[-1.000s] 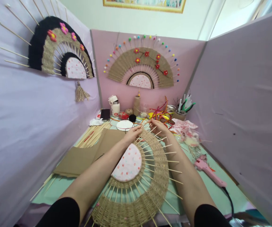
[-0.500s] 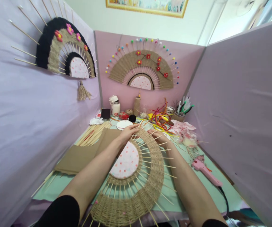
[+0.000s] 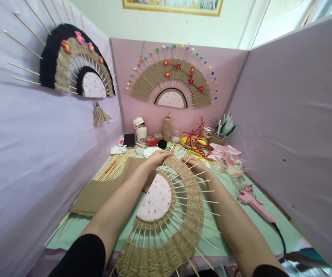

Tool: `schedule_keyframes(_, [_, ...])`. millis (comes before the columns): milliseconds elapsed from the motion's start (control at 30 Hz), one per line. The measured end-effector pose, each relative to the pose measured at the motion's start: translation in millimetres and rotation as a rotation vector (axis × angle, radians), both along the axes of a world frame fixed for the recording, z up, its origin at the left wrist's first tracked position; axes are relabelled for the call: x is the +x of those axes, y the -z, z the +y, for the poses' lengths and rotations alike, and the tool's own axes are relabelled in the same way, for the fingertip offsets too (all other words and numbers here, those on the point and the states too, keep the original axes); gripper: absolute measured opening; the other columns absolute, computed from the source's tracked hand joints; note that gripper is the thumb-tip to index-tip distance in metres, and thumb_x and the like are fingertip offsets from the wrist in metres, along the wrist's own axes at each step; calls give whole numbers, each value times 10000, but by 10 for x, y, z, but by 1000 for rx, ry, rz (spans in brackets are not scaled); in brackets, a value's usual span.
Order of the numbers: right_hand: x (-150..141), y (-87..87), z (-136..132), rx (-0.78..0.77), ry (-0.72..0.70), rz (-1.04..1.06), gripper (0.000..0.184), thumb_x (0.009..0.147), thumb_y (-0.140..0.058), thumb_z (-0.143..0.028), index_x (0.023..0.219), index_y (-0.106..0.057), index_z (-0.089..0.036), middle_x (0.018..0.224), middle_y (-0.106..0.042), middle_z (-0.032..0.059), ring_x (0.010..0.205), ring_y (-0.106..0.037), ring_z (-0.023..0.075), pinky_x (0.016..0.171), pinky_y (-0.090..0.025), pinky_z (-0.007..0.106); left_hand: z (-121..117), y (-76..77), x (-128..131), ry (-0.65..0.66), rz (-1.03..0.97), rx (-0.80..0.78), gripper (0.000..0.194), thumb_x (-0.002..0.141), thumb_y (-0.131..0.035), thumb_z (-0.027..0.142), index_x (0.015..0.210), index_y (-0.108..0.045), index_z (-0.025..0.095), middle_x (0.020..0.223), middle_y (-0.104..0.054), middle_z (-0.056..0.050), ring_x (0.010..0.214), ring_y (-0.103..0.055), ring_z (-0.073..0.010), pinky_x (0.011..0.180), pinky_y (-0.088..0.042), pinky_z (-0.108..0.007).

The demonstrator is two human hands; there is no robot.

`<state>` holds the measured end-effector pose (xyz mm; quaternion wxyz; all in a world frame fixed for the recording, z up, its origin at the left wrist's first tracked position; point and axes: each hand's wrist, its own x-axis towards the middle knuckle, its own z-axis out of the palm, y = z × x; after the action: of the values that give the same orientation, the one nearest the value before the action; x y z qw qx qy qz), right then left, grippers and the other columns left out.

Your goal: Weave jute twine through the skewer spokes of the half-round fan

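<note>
A half-round woven fan [image 3: 193, 196] of tan cord on thin sticks lies tilted between my forearms. Its white half-disc centre [image 3: 156, 198] carries pinkish-red dots. My left hand [image 3: 160, 157] is closed on the fan's far end, fingers bent over the weave at the tip. At the outer rim, among the projecting sticks, my right hand [image 3: 196, 165] holds the far right side; the sticks and weave partly hide its fingers. The fan's near end reaches past the table's front edge and leaves the picture at the bottom.
Brown cardboard [image 3: 97, 194] and a bundle of thin sticks [image 3: 115, 167] lie left. A pink glue gun [image 3: 256, 206] with a black cord lies right. Coloured pipe cleaners [image 3: 196, 142], a white bottle [image 3: 140, 132] and pliers [image 3: 228, 129] stand behind. Two finished fans hang on the partitions.
The fan appears slightly further right and lower in the picture, and the whole view has shifted a little. Both hands keep almost the same places on it.
</note>
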<state>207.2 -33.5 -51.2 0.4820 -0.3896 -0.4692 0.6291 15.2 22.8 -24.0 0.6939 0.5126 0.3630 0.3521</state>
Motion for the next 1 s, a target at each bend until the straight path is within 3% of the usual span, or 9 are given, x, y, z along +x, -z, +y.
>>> schedule_keyframes(100, [4, 30, 42, 18, 66, 8, 233, 627, -728, -365, 722, -637, -172, 586, -605, -6, 526, -522, 118, 516, -375, 257, -5, 26, -38, -15, -35, -23, 137, 690, -677, 232, 769, -691, 122, 617, -639, -28, 531, -550, -102, 521, -393, -208])
schedule_keyframes(367, [48, 24, 50, 40, 102, 7, 251, 611, -741, -374, 737, -639, -182, 509, -540, -36, 478, -477, 101, 480, -347, 244, -17, 34, -71, 147, -322, -272, 197, 810, -555, 277, 843, -666, 117, 773, -684, -72, 644, -626, -150, 654, -465, -259])
schedule_keyframes(533, [85, 21, 46, -10, 102, 32, 254, 597, -758, -338, 753, -653, -168, 504, -526, -47, 469, -458, 80, 474, -327, 221, -29, 56, -60, 175, -375, -290, 184, 830, -516, 225, 844, -660, 111, 774, -685, -71, 658, -636, -153, 671, -477, -262])
schedule_keyframes(700, [125, -20, 64, 39, 137, 111, 251, 579, -772, -299, 760, -667, -163, 531, -538, -52, 473, -443, 56, 480, -326, 203, -36, 46, -24, 157, -386, -265, 129, 798, -548, 166, 823, -652, 95, 731, -680, -70, 635, -642, -150, 639, -485, -247])
schedule_keyframes(1000, [149, -73, 100, 73, 304, 163, 325, 503, -796, -256, 787, -644, -215, 747, -672, -14, 563, -552, 101, 593, -455, 265, -61, 15, 9, 115, -369, -261, 108, 785, -557, 152, 807, -645, 94, 739, -692, -75, 638, -652, -148, 655, -501, -244])
